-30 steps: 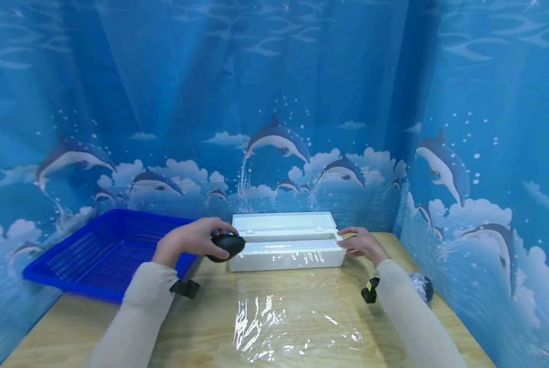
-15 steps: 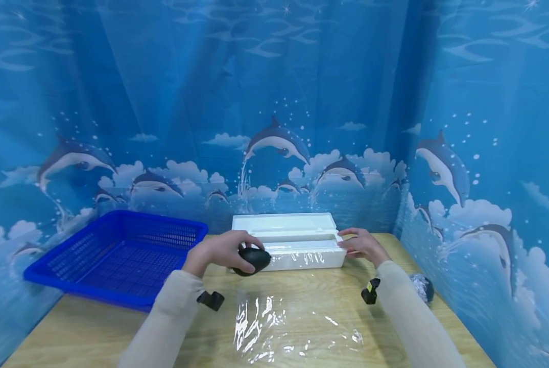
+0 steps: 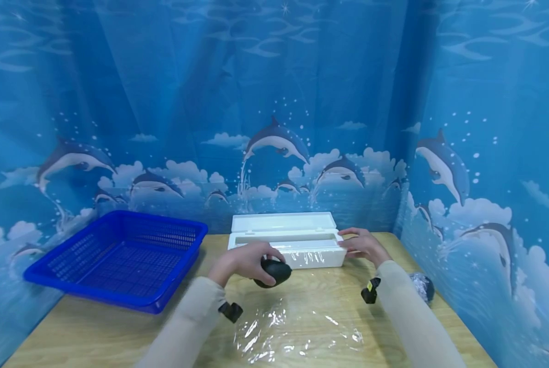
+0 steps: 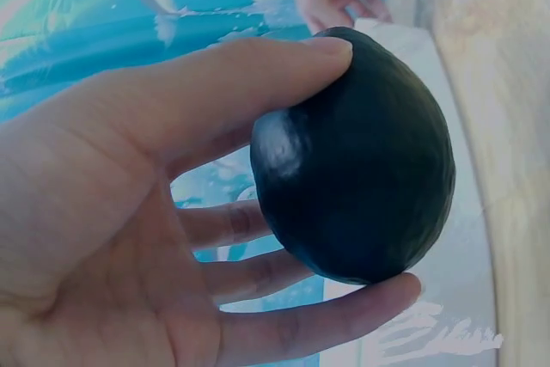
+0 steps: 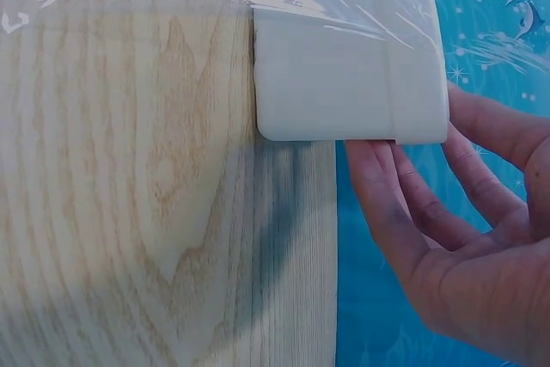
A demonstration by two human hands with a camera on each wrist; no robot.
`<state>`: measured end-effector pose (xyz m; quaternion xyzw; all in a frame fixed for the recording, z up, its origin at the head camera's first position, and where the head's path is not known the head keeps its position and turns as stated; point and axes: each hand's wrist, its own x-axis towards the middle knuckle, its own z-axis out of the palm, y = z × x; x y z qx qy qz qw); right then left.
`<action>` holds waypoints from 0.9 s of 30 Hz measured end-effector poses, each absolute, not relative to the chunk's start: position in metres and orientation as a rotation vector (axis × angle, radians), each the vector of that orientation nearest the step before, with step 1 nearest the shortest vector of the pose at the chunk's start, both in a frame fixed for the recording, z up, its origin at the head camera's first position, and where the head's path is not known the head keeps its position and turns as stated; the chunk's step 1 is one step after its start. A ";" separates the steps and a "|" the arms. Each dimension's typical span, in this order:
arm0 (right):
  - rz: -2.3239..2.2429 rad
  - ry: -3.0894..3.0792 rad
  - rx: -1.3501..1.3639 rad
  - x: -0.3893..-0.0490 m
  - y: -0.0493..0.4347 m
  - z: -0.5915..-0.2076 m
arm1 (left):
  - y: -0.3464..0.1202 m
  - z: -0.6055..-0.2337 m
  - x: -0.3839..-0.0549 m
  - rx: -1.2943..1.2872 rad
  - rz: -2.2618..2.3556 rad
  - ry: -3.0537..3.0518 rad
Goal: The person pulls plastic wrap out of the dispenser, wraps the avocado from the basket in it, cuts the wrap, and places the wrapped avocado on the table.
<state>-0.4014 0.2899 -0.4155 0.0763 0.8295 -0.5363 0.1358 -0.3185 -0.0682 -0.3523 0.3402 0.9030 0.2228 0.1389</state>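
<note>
My left hand holds a dark avocado above the table, in front of a long white cling film dispenser. In the left wrist view my thumb lies over one side of the avocado and my fingers support the other. The dispenser stands with its lid raised at the back. Clear film runs from it down over the front and lies spread on the table. My right hand grips the dispenser's right end; in the right wrist view thumb and fingers sit around that end.
A blue plastic basket with perforated sides stands on the left of the wooden table. Near the right edge lies a dark round thing wrapped in shiny film. A blue dolphin-print curtain hangs behind and to the right.
My left hand has carried the avocado to the right and a little toward me, from beside the dispenser's left end to in front of its middle. The right hand stays put.
</note>
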 end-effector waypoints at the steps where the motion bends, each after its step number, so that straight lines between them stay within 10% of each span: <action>1: -1.556 2.403 0.218 -0.401 0.290 -0.415 | -0.065 -0.354 -0.319 0.994 0.631 2.608; 27: -1.568 2.404 0.250 -0.401 0.287 -0.415 | -0.006 -0.398 -0.303 1.034 0.432 2.564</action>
